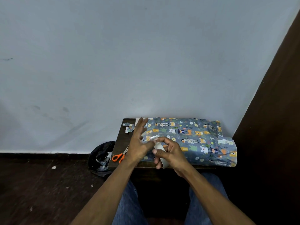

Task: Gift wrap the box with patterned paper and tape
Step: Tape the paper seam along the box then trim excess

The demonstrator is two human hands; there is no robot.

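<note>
While it lies flat on the dark table (116,148) against the wall, box (191,140): long and low, covered in blue-grey patterned paper with cartoon animals and leaves; creased and bulging at its right end.
Writing: none readable anywhere.
Tape roll (160,155): pale cardboard ring with a clear, glossy strip pulled up from it.
Right hand (172,153): fingers curled round the roll, thumb and forefinger pinching the strip.
Left hand (138,143): fingers straight and spread, over the box's left end, blurred; contact unclear.
Scissors (119,155): orange handles, on the table's left edge.
Paper scraps (129,127): crumpled, at the far left corner.
Black bag (101,157): shiny plastic, on the floor beside the table, scraps inside.
</note>
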